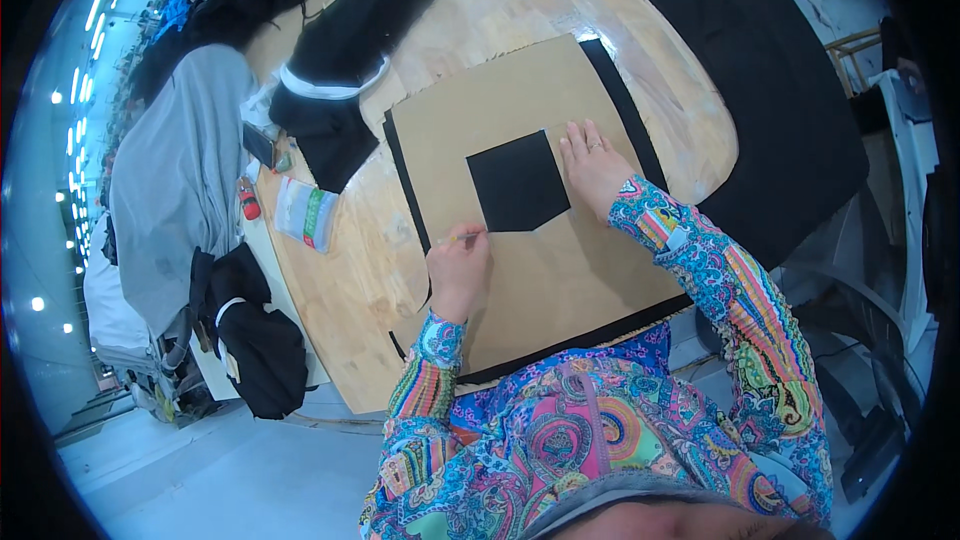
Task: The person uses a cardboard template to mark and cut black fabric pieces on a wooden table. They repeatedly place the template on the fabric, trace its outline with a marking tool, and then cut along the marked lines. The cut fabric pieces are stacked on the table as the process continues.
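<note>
Brown card is touched by the flattened right hand; a thin tool is pinched in the left hand.

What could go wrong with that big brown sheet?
The brown sheet might slip over the black cloth showing around its edges if the right hand, resting on it, eases off. The thin tool in the left hand might stray near a corner of the black shape.

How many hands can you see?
2: left hand, with a thin tool, at the lower left of the black shape; right hand beside its right edge. Others could be hidden.
</note>
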The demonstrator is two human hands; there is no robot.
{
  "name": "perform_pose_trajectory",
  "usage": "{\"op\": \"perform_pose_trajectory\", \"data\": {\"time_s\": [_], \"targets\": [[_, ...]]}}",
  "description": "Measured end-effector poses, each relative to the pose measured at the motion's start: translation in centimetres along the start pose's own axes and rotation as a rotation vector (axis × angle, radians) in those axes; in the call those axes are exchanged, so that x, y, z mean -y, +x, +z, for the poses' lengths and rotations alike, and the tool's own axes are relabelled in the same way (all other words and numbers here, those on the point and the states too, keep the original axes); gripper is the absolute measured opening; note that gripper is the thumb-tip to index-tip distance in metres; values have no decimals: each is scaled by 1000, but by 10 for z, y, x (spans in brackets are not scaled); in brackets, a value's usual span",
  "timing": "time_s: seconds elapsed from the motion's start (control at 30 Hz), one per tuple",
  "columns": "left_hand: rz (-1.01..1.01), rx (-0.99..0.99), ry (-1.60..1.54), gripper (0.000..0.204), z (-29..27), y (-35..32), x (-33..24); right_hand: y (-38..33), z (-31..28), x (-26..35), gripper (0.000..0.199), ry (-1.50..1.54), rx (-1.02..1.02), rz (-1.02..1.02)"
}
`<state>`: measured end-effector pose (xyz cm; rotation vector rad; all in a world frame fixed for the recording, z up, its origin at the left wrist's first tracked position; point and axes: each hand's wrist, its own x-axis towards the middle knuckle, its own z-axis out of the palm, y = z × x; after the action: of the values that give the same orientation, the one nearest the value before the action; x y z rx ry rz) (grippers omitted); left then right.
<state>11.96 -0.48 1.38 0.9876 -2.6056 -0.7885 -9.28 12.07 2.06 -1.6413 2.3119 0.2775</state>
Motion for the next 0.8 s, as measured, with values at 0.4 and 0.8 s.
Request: {"op": "perform_pose_trajectory", "data": {"time_s": [0.4, 0.8], "targets": [[27, 36, -284, 6, 25, -13, -39, 2, 4, -2, 111, -43, 3, -14], [45, 24, -286, 6, 25, -10, -43, 1, 8, -3, 108, -19, -30, 7]]}}
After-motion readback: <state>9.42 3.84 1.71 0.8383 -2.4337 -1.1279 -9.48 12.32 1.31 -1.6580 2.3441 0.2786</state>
